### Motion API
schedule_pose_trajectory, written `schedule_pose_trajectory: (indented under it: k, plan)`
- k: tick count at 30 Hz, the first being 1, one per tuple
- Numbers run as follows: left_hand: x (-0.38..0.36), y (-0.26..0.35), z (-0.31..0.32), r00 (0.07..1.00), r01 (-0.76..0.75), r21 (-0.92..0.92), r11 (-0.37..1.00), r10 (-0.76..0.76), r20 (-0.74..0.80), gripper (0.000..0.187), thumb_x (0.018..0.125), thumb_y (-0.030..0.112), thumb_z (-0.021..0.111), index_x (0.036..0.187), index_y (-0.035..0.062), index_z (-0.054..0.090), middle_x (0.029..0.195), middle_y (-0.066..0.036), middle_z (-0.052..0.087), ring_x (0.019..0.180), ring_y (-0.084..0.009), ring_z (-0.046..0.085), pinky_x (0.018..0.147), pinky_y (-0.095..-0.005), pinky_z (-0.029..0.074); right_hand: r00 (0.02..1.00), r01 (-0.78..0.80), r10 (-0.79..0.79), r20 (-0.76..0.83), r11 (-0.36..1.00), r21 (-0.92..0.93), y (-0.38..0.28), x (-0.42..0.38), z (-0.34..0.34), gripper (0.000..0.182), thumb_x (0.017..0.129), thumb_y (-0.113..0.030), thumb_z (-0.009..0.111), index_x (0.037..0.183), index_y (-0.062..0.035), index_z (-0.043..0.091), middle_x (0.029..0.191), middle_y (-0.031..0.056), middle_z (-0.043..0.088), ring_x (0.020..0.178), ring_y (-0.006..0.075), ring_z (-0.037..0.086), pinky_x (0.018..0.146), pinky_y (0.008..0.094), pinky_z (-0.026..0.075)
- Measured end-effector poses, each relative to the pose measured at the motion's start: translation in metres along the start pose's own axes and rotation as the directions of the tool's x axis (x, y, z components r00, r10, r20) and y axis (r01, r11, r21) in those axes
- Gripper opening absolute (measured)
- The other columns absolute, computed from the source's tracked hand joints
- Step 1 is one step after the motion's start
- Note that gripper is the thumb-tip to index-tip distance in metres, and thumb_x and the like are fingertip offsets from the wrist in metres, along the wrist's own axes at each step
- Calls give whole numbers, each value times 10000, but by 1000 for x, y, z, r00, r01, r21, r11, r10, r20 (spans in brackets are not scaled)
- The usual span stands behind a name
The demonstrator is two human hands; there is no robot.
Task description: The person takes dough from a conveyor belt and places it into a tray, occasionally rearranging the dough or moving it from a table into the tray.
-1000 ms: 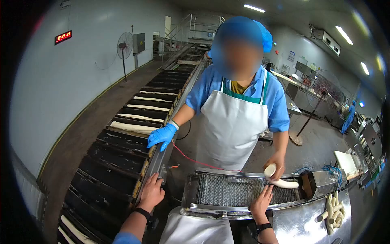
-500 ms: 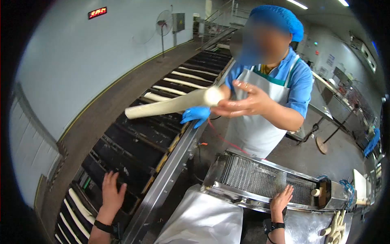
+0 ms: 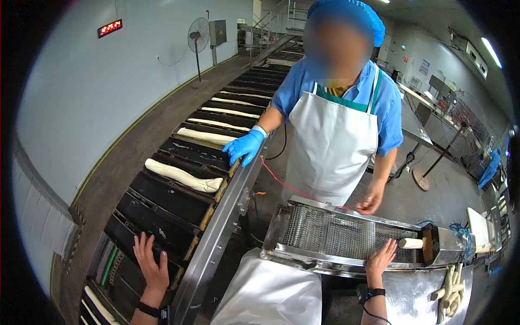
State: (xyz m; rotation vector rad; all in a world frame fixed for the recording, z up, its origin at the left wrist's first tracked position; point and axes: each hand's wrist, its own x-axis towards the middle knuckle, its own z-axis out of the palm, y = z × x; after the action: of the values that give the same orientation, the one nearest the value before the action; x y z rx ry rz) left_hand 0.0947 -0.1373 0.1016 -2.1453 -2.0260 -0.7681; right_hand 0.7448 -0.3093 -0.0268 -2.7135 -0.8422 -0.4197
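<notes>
My left hand (image 3: 150,265), bare and with fingers spread, holds nothing above the dark slotted trays (image 3: 160,211) of the conveyor. My right hand (image 3: 381,260) is open and empty at the near rim of the mesh belt (image 3: 330,230). On that belt a short dough roll (image 3: 410,244) sticks out beside the brown block (image 3: 429,246). A long dough piece (image 3: 184,175) lies across a tray beyond my left hand. Another dough strip (image 3: 206,135) rests farther up, near the co-worker's blue glove (image 3: 244,146).
A co-worker in a white apron (image 3: 333,135) stands across the mesh belt. The conveyor's metal rail (image 3: 208,260) runs between my hands. White sheeting (image 3: 271,292) covers something in front. Several dough pieces (image 3: 450,292) are heaped on the metal table (image 3: 406,295) at right.
The long dough piece has left the co-worker's bare hand and lies on a tray. That hand has dropped toward the mesh belt. The short roll sticks out farther to the left.
</notes>
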Motion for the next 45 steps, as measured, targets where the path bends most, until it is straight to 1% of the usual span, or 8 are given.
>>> schedule_pose_trajectory:
  k: [13, 23, 30, 33, 35, 36, 42, 45]
  plan:
    - [35, 2, 34, 997, -72, -403, 912, 53, -59, 441, 1026, 331, 534, 1351, 33, 513, 1462, -195, 447, 1391, -363, 385, 1157, -470, 292, 991, 63, -50, 123, 993, -101, -4, 29, -13, 807, 771, 22, 603, 1520, -33, 306, 1561, 170, 335, 1483, 363, 246, 1186, 588, 193]
    - [72, 11, 56, 1000, 19, -497, 868, -7, 26, 507, 998, 415, 548, 1344, 44, 527, 1454, -187, 445, 1376, -361, 392, 1143, -474, 304, 955, 248, -175, 241, 914, -320, 26, 31, -51, 186, 735, -69, 716, 912, -103, 670, 1096, 106, 605, 1148, 314, 553, 1061, 607, 367]
    - [96, 15, 83, 1000, -11, -542, 841, 4, -15, 451, 956, 311, 619, 1319, 53, 548, 1422, -202, 476, 1328, -385, 439, 1103, -484, 361, 912, 240, -276, 304, 959, 149, -34, 40, -79, 328, 659, -124, 789, 960, -63, 674, 968, 178, 667, 939, 377, 649, 812, 466, 529]
    - [104, 22, 87, 999, 27, -532, 846, -34, -3, 461, 953, 300, 622, 1330, 49, 539, 1429, -208, 469, 1330, -387, 437, 1105, -477, 363, 892, -13, -305, 334, 721, 693, -87, 69, -117, 226, 712, -61, 759, 910, -23, 656, 806, 50, 677, 687, 134, 645, 608, 318, 518]
    - [94, 27, 77, 999, 43, -530, 847, -35, 26, 479, 944, 271, 635, 1345, 32, 524, 1437, -214, 462, 1337, -388, 431, 1110, -473, 359, 935, 12, -332, 125, 384, 923, -147, 70, -178, 290, 817, -229, 747, 938, 18, 652, 694, 70, 656, 592, 175, 648, 471, 301, 511]
    - [89, 23, 77, 1000, 19, -528, 849, -24, -3, 485, 938, 246, 642, 1352, 25, 516, 1435, -216, 463, 1341, -388, 427, 1113, -474, 356, 909, -195, -280, 308, 366, 910, -140, 86, -169, 412, 839, -328, 727, 1006, 37, 631, 673, 81, 642, 572, 174, 654, 469, 306, 536]
    - [90, 25, 82, 998, -30, -562, 827, -9, -67, 605, 921, 133, 629, 1460, 27, 375, 1483, -230, 381, 1382, -407, 372, 1149, -488, 307, 636, -485, -759, 139, -254, 837, -326, 18, -280, 455, 925, -256, 707, 1267, -9, 535, 1176, 133, 647, 1027, 246, 679, 884, 414, 590]
    - [80, 24, 85, 995, -37, -563, 825, -23, -98, 632, 917, 104, 616, 1478, 14, 341, 1490, -234, 360, 1395, -415, 347, 1156, -492, 293, 426, -737, -892, 152, -245, 630, -359, -18, -253, 643, 963, -226, 675, 1481, -37, 342, 1408, 156, 494, 1272, 256, 538, 1113, 436, 439]
